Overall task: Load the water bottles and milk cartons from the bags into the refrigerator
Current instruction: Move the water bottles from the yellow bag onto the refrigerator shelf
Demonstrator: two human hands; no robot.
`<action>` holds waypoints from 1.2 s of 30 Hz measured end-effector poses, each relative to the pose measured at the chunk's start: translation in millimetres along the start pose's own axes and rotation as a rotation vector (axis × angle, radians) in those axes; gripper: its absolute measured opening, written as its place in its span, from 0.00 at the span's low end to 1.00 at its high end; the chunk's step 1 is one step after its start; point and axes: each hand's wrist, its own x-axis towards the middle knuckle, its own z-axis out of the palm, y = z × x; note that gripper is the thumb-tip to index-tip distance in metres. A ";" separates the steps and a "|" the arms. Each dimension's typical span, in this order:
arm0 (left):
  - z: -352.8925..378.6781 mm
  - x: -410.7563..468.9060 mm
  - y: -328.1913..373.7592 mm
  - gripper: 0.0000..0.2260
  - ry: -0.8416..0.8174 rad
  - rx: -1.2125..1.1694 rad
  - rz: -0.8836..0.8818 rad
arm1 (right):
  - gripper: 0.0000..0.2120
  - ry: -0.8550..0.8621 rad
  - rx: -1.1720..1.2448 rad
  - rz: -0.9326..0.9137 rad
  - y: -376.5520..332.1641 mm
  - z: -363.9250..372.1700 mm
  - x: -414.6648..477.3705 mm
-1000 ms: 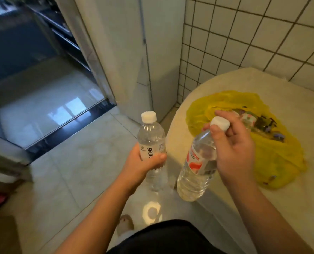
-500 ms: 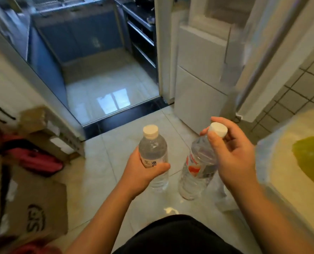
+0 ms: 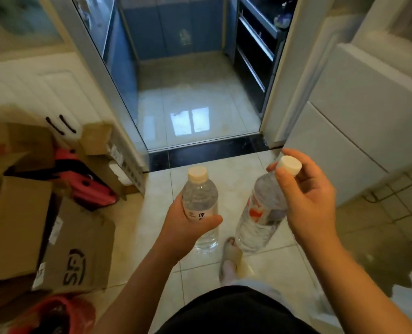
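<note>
Over floor [image 3: 152,220]: L hand [image 3: 183,227] grips upright btl [image 3: 200,198]; R hand [image 3: 308,203] pinches tilted btl [image 3: 260,213], cap-right.

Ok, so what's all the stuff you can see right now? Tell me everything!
water bottles: 2, clear, over the floor tiles; white-label bottle left, red-label bottle right
refrigerator: 1, white, at the right, doors shut
cardboard boxes: several, brown, on the floor, left
red case: 1, red and black, among the boxes
cabinet: 1, white with black handles, upper left
foot: 1, in a pale slipper, below the bottles
left hand: 1, grips the white-label bottle's middle
right hand: 1, holds the red-label bottle's neck
</note>
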 end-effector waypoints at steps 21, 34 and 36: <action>83.8 361.2 102.3 0.24 -0.151 -0.004 0.073 | 0.12 0.126 -0.098 0.016 52.7 -1.7 337.9; 199.5 586.1 177.5 0.24 -0.680 0.138 0.198 | 0.14 0.654 -0.178 -0.018 72.3 -54.9 489.8; 221.5 611.5 190.9 0.23 -0.760 0.155 0.220 | 0.14 0.747 -0.211 -0.034 71.3 -64.5 505.3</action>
